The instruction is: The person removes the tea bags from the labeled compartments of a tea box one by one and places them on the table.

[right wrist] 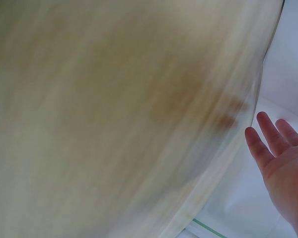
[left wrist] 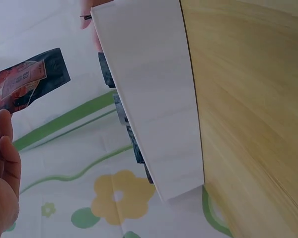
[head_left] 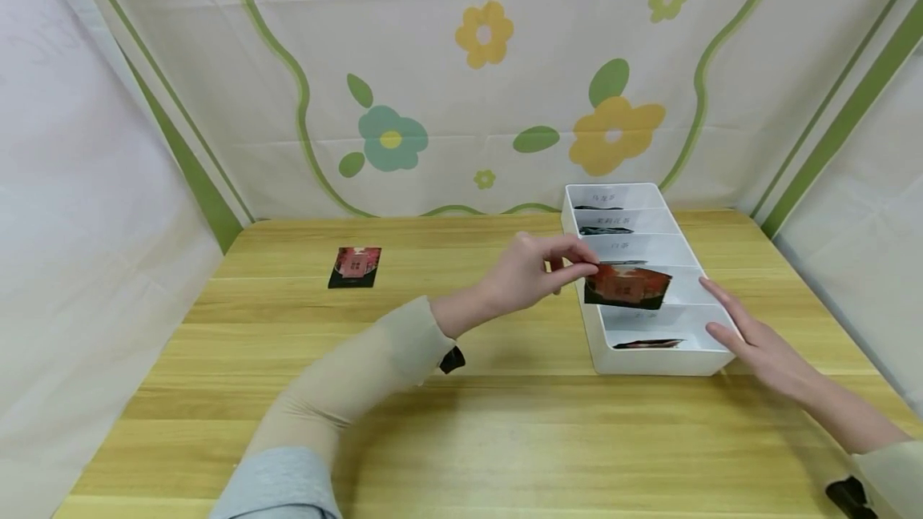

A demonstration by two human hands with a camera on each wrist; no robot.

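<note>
My left hand (head_left: pixel 537 267) pinches a small flat packet (head_left: pixel 627 287), printed red and black, by one edge between thumb and fingers. The packet is held tilted above the front part of a white divided box (head_left: pixel 602 343). In the left wrist view, the same packet (left wrist: pixel 27 82) shows beside the box's long outer wall (left wrist: pixel 149 99). My right hand (head_left: pixel 767 355) is at the box's right side, its thumb and a finger extended at the rim. The right wrist view shows that hand (right wrist: pixel 283 163) with fingers fairly straight.
A similar red and black packet (head_left: pixel 355 267) lies on the wooden table (head_left: pixel 469 439) to the left. Packets stand in several box compartments, such as a dark one (head_left: pixel 606 231) towards the back. A flowered cloth (head_left: pixel 433 62) hangs behind the table.
</note>
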